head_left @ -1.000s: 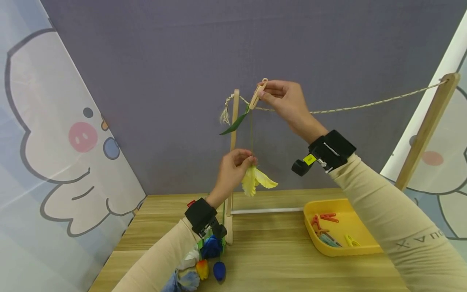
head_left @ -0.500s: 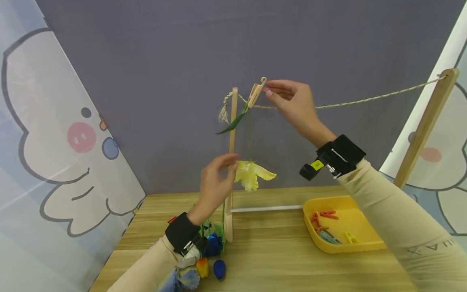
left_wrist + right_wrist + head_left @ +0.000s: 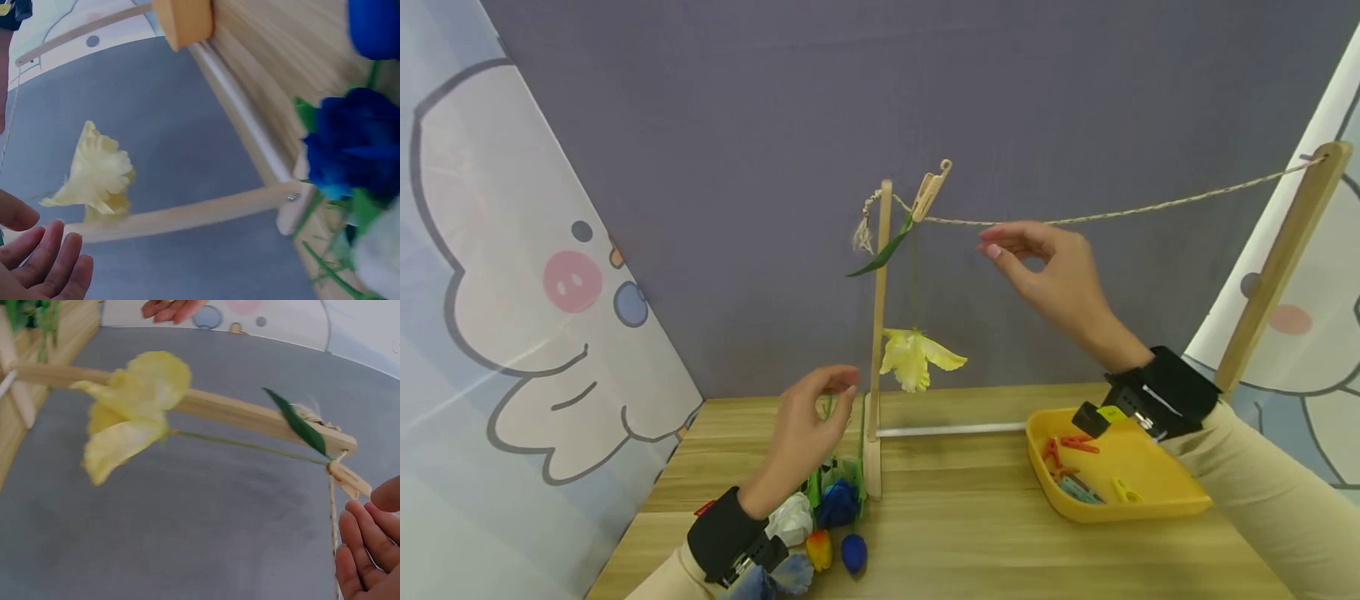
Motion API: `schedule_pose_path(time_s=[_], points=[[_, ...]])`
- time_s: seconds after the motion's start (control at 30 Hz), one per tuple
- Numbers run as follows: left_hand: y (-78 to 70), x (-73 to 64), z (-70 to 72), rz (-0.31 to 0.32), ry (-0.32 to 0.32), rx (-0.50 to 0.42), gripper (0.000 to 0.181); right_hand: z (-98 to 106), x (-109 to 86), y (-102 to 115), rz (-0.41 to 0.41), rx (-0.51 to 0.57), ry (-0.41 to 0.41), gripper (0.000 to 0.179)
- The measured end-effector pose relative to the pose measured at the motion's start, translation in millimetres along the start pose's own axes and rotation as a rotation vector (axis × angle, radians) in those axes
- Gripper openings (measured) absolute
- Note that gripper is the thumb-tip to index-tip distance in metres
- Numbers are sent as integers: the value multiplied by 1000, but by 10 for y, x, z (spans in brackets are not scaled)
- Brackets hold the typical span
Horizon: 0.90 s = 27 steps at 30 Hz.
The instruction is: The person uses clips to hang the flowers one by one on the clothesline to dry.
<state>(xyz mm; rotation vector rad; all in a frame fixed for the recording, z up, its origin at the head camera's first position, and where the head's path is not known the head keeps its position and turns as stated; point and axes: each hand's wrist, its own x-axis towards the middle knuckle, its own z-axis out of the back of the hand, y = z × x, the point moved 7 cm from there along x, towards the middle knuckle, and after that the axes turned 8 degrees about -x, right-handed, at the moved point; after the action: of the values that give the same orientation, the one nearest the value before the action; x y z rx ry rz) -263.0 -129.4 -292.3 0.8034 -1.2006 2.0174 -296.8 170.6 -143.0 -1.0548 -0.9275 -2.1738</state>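
A yellow artificial flower hangs upside down from the rope, its stem and green leaf caught at the top by a beige clothespin. My right hand is just under the rope, right of the clothespin, fingers loosely bent and holding nothing. Lower and left of the post, my left hand is empty too, with thumb and fingers apart. In the left wrist view the blossom hangs beyond the left fingertips. The right wrist view shows the stem running to the clothespin.
A wooden post stands left and another right, with the rope between them and a white bar low down. Blue, white and orange flowers lie at lower left. A yellow basket holds several clothespins.
My right hand let go of the clothespin and moved right and down. My left hand released the flower and drew down and left. The flower now hangs from the clothespin alone.
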Motion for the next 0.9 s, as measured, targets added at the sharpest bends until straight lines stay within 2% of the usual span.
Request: schedule_pose_path(time_s=[0.2, 0.33, 0.53, 0.7, 0.77, 0.9], points=[[196, -187, 102, 70, 26, 61, 25, 59, -384, -147, -3, -158, 61, 13], [354, -278, 221, 114, 22, 88, 24, 86, -598, -318, -37, -204, 114, 12], [505, -463, 372, 151, 32, 128, 21, 50, -887, -579, -52, -282, 226, 9], [641, -628, 436, 235, 55, 147, 23, 1, -1112, -763, -93, -291, 307, 8], [705, -695, 462, 287, 65, 149, 22, -48, -1213, -863, -117, -280, 345, 9], [861, -856, 515, 387, 95, 165, 16, -176, -1422, -1070, -154, -262, 468, 11]])
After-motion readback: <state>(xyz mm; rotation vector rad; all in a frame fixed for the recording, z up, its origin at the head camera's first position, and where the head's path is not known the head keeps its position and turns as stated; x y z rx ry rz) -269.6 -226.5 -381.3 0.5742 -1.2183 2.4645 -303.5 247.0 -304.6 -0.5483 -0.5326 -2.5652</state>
